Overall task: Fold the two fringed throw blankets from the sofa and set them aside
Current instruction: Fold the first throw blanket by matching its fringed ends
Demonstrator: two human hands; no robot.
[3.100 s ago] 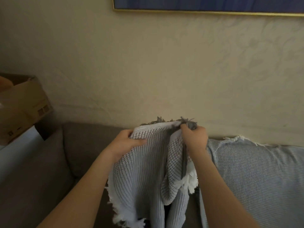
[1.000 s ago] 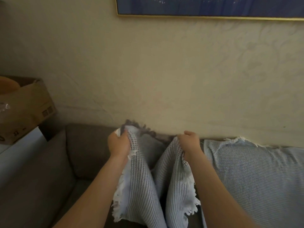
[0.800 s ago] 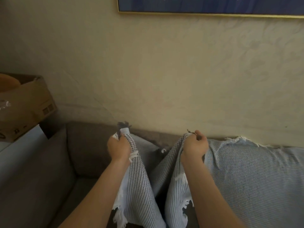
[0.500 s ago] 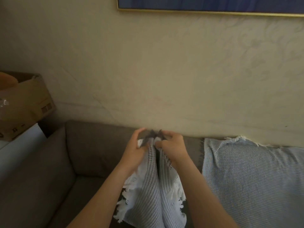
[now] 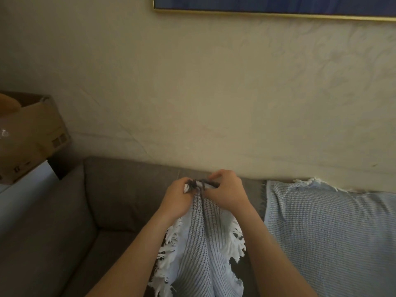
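Head cam: blanket (image 5: 201, 243) btm off-frame

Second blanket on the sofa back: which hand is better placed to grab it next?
Right, probably: the right hand is nearer the draped blanket; the left hand lies beyond the held blanket. Both pinch it now.

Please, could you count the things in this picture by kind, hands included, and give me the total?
Fringed blankets: 2, the held blanket and the draped blanket on the sofa back.
Hands: 2, the left hand and the right hand, both gripping the held blanket.
Sofa: 1
Cardboard box: 1
Framed picture: 1
Total: 7
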